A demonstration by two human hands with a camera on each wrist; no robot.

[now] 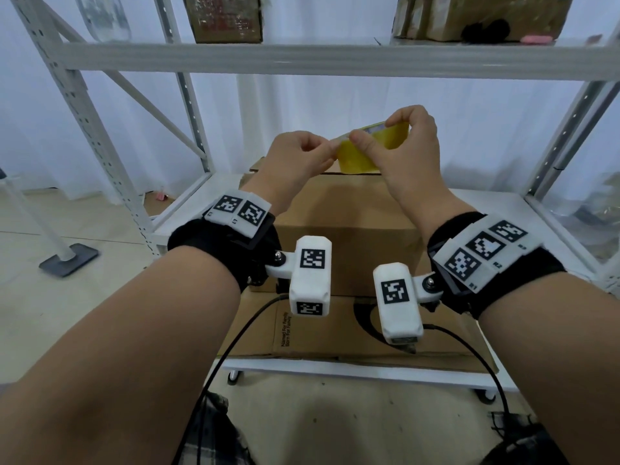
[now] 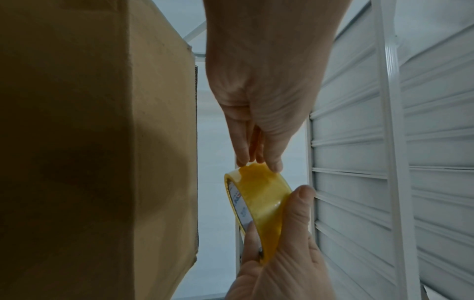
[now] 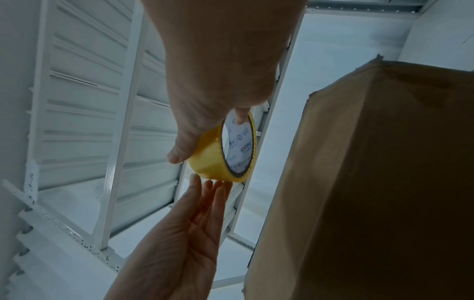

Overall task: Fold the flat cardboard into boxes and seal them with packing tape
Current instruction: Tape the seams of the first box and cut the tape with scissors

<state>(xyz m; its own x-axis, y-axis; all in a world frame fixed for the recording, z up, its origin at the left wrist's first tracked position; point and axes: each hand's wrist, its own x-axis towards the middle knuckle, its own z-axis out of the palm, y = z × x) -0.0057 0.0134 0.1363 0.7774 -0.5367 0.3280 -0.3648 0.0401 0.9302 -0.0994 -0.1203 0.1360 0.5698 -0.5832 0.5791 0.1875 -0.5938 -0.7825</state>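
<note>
A yellow tape roll (image 1: 357, 161) is held up in the air above an upright brown cardboard box (image 1: 345, 223). My right hand (image 1: 374, 130) grips the roll (image 3: 212, 160), thumb on its outer face and a finger inside the printed core. My left hand (image 1: 330, 147) meets the roll's left edge, and its thumb and fingers pinch the tape (image 2: 252, 167) at the rim of the roll (image 2: 259, 203). The box's side fills the left of the left wrist view (image 2: 89, 142) and the right of the right wrist view (image 3: 372, 182). Flat cardboard (image 1: 335, 333) lies under the box.
The box stands on the lower deck of a white metal rack (image 1: 510, 213). The shelf above (image 1: 335, 58) carries two more brown boxes (image 1: 228, 18) (image 1: 479, 18). A stand's dark base (image 1: 68, 260) sits on the floor at left. Black cables hang from my wrists.
</note>
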